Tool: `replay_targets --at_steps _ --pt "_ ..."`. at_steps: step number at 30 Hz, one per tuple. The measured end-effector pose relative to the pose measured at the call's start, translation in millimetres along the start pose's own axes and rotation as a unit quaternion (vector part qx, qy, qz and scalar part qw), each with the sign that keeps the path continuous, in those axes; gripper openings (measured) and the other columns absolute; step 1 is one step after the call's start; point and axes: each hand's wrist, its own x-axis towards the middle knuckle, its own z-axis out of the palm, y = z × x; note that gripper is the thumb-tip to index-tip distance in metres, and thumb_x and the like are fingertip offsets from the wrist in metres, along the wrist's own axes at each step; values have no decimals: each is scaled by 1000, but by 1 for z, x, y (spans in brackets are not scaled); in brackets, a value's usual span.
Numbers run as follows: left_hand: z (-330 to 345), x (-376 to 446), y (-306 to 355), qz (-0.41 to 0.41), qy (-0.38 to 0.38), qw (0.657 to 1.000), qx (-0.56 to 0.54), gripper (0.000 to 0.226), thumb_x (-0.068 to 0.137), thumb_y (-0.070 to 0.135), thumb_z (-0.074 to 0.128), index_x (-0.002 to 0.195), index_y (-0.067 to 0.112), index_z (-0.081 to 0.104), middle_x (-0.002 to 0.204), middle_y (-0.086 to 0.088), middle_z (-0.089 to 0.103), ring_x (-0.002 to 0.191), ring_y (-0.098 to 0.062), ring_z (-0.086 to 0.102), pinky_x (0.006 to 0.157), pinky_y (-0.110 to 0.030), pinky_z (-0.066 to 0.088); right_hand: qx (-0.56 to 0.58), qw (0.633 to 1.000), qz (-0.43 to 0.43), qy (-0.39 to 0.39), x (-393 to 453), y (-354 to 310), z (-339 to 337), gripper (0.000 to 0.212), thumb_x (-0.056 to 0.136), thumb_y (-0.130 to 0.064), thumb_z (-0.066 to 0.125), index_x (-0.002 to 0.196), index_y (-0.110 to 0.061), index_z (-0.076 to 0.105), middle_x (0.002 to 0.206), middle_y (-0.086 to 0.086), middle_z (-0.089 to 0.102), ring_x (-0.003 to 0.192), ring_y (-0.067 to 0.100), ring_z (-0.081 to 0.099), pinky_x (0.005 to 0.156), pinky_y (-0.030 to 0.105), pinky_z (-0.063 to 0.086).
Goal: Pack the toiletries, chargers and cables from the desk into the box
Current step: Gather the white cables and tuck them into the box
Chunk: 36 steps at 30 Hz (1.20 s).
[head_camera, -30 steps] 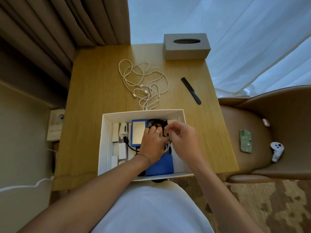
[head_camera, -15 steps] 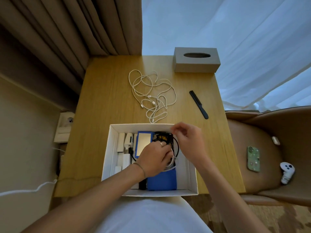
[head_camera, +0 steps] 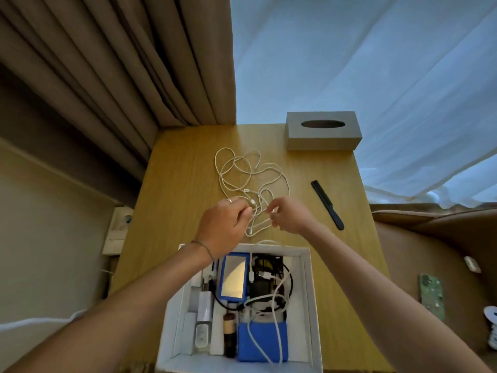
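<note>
fingers of both hands are curled onto the tangle of white cables (head_camera: 250,184), which lies on the wooden desk (head_camera: 183,184) just beyond the white box (head_camera: 312,305). left hand (head_camera: 224,224), with one ring and one thin bracelet at the wrist, pinches a strand near a plug between thumb and forefinger. right hand (head_camera: 289,215) pinches another strand just beside it, fingertips bunched together; the loops spread away from both hands, farther from the box.

no brand, label or writing can be read anywhere.

inside the box: one blue-framed mirror (head_camera: 233,275), one blue pouch (head_camera: 263,341) at the near end, one dark tube (head_camera: 230,335) beside the pouch, several white charger blocks (head_camera: 203,323) along the left wall, and black and white cords (head_camera: 271,289) heaped at the middle; one white cord trails over the far rim.

one black comb (head_camera: 326,204) lies beyond the box to its right. one grey tissue box (head_camera: 322,130) stands at the far edge of the desk. one green phone (head_camera: 431,296) rests on the brown chair (head_camera: 435,238), right of the box.
</note>
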Motion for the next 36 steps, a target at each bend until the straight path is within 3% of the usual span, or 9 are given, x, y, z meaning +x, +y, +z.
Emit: replay_targets --at_steps 6,13,15,19,21,23,26,32,36 --pt "12 18 -17 -59 -40 997 -1 24 101 28 46 84 23 61 74 10 54 64 -8 51 55 -35 50 -221 972 12 -80 41 7 22 10 87 -3 65 90 -11 69 80 3 72 70 20 72 67 38 65" --pt "14 24 -21 -116 -81 990 -20 15 97 23 57 109 26 65 100 9 68 81 0 62 71 -30 57 -269 962 -34 -25 38 -8 14 19 91 -5 61 74 -13 58 72 1 62 59 16 60 46 27 46" --pt "11 28 -21 -102 -114 988 -30 53 89 16 68 137 32 50 122 10 66 75 12 60 64 -13 48 -235 969 -77 -11 31 -18 -2 12 91 -10 61 86 -14 71 81 2 70 70 20 68 58 34 59" --pt "7 42 -8 -68 -186 971 -131 117 71 4 81 152 51 10 139 16 54 74 9 64 58 -17 53 -143 978 -152 12 5 -41 -41 6 90 -21 69 89 -20 75 87 -4 71 75 13 65 63 26 53" --pt "2 47 3 -86 -195 950 -227 108 66 12 86 144 57 26 126 17 64 88 -1 68 77 -32 61 -111 978 -173 28 -9 -54 -58 4 88 -23 72 86 -23 74 79 -8 67 66 8 59 56 22 43" --pt "-2 53 10 -98 -190 933 -290 63 71 25 85 121 46 53 102 4 74 94 -9 71 88 -36 59 -75 979 -179 55 -22 -65 -73 8 86 -23 73 79 -26 72 68 -12 62 59 4 54 56 21 38" --pt "-17 55 25 -58 -168 929 -324 13 89 25 71 90 37 65 75 -11 69 69 -14 70 69 -24 56 -2 976 -190 108 -39 -76 -90 10 86 -23 74 76 -25 72 59 -12 58 53 5 51 55 22 41" --pt "-72 46 41 -29 -176 874 -453 20 95 37 64 80 24 64 64 5 53 54 -10 52 55 -24 50 225 940 -194 166 -57 -87 -99 16 88 -26 76 74 -18 73 57 -7 64 51 6 52 53 23 44" --pt "-104 42 45 -62 -235 849 -469 21 100 27 50 89 10 55 71 -5 66 51 -14 61 57 -30 52 256 928 -203 182 -63 -108 -90 17 93 -29 70 82 -17 74 73 5 72 71 26 69 72 46 59"
